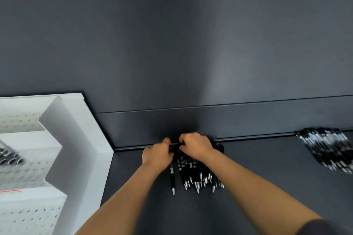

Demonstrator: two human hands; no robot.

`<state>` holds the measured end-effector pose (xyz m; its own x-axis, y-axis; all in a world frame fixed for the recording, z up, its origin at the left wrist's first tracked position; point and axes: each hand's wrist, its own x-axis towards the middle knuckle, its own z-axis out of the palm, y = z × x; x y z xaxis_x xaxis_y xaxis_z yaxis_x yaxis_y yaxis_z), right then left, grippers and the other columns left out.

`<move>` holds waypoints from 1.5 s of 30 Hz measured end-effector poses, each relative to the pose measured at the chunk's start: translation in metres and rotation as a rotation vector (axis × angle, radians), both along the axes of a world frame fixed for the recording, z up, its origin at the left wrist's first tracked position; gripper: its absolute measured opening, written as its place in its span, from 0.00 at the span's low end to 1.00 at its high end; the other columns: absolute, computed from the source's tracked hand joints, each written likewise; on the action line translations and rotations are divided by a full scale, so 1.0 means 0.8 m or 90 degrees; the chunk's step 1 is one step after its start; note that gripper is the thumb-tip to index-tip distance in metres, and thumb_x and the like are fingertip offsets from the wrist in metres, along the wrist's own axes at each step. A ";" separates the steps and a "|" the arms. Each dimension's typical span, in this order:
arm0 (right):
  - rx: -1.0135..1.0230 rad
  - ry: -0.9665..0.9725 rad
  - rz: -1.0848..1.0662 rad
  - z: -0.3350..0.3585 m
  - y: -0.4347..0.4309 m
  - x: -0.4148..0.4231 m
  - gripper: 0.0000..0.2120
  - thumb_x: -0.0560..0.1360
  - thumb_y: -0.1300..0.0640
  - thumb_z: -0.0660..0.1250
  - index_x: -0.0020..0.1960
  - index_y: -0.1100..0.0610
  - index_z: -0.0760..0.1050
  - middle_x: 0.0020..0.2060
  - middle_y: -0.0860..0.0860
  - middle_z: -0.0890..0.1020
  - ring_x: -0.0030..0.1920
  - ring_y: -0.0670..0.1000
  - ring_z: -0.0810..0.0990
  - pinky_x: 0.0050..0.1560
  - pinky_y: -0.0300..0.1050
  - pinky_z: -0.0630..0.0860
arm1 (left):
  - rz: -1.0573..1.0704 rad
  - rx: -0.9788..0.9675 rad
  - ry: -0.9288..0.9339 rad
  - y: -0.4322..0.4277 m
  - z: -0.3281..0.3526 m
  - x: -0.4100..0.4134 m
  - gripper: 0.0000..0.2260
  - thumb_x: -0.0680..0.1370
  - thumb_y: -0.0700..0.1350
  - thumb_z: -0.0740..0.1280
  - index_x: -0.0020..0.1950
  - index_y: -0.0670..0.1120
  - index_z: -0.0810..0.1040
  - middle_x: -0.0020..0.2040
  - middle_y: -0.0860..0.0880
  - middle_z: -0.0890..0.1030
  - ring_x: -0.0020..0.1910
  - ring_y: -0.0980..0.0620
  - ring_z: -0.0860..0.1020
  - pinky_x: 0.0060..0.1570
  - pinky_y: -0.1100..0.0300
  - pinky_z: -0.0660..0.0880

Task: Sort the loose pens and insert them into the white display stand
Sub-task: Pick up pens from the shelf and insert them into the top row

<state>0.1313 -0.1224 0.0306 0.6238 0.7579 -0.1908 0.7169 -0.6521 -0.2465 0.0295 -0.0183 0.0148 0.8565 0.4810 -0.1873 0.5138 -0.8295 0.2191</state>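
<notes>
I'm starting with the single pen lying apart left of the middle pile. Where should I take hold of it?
Pinch the lone pen across its dark lower barrel, from above and from the left. Its silver tip points toward you, its top end reaches the left hand, and the pen pile crowds its right side, while its left faces bare table.

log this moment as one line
phase: gathering | left hand: grips pile | right hand: grips pile | pile: on table, tips toward person | stand: left of pile | second pile: far right, untouched
</notes>
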 end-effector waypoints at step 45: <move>0.633 0.321 0.070 0.151 0.092 -0.129 0.06 0.77 0.59 0.64 0.41 0.54 0.75 0.32 0.51 0.78 0.26 0.42 0.76 0.28 0.36 0.76 | 0.250 -0.071 -0.581 0.049 0.177 -0.143 0.05 0.75 0.40 0.67 0.50 0.43 0.79 0.43 0.50 0.80 0.42 0.54 0.76 0.43 0.68 0.67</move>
